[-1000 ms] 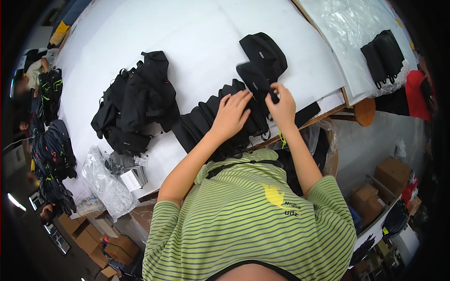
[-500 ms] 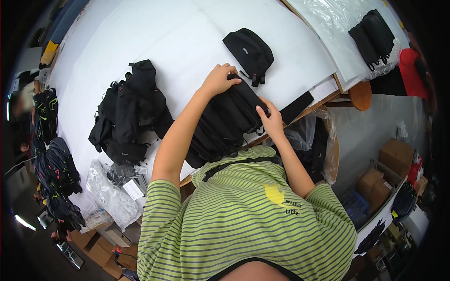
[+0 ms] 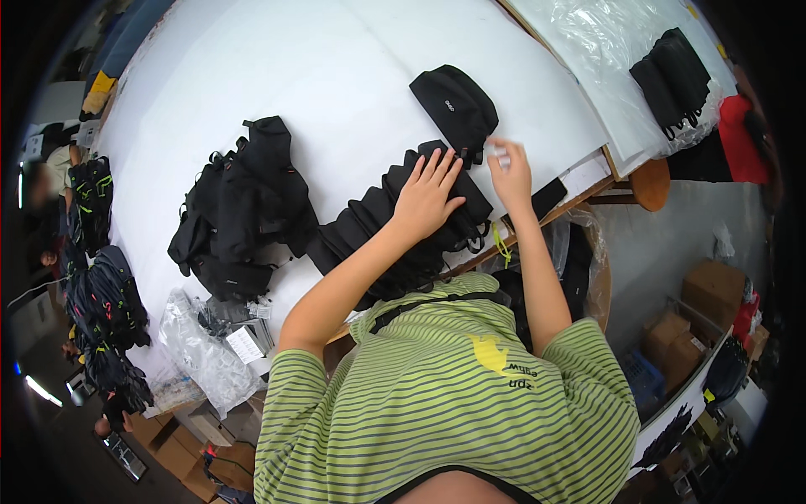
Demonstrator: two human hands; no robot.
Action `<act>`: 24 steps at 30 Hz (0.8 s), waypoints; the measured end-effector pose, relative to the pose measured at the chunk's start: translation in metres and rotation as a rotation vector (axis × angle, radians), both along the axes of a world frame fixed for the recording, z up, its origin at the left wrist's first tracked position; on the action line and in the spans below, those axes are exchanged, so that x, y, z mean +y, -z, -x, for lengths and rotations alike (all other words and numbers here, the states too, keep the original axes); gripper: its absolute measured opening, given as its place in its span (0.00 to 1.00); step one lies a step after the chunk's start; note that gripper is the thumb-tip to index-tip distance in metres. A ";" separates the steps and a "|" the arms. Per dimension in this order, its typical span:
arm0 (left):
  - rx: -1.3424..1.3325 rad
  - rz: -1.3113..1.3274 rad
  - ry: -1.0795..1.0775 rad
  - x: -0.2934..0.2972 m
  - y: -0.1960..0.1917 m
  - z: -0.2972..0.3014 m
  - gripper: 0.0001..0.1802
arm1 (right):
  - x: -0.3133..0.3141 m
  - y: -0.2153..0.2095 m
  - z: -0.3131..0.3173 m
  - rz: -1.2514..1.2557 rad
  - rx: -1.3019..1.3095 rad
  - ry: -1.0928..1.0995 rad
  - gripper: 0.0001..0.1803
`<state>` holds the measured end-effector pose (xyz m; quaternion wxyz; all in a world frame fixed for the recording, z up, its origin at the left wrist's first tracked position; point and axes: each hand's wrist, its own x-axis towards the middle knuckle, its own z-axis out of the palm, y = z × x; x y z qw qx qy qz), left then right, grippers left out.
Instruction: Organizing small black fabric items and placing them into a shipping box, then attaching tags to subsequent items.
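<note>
My left hand (image 3: 426, 200) lies flat with fingers spread on a row of black zip pouches (image 3: 369, 220), packed side by side along the table's near edge. Beyond it, a single black pouch (image 3: 457, 107) with a small white mark lies apart on the white table. My right hand (image 3: 512, 176) is raised beside that pouch's near end, where a short strap is. Its fingertips are bent and smeared by motion, so I cannot tell whether they hold anything. Below the right wrist, a yellow-green cord (image 3: 501, 244) hangs at the table edge.
A heap of black pouches (image 3: 243, 206) is to the left on the white table (image 3: 336, 76). Near it lie clear plastic bags (image 3: 201, 353). Black pouches (image 3: 672, 76) rest on plastic at the far right. A wooden stool (image 3: 651, 185) and cardboard boxes (image 3: 709, 290) stand to the right.
My left hand has slid from the end pouch's far edge to lie flat on the row. My right hand has left the pouch and risen toward the single one. The yellow-green cord now shows.
</note>
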<state>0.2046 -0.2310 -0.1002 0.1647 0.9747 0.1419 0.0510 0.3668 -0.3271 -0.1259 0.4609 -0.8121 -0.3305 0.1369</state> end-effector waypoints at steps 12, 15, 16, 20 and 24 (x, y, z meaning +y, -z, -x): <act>0.019 0.035 0.033 0.003 -0.003 0.018 0.39 | 0.054 0.015 -0.070 -0.215 0.464 -0.091 0.21; -0.033 0.188 -0.014 0.010 -0.007 0.022 0.31 | 0.019 -0.005 -0.057 -0.009 0.889 -0.212 0.23; -0.042 0.272 -0.023 0.013 -0.009 0.020 0.28 | 0.007 0.002 -0.050 0.044 0.965 -0.242 0.24; -0.204 0.538 -0.228 0.019 -0.013 0.008 0.21 | -0.017 0.032 -0.023 0.248 0.606 -0.332 0.24; -0.302 0.223 -0.115 0.022 -0.018 -0.011 0.21 | -0.014 0.016 -0.007 0.437 0.304 -0.338 0.24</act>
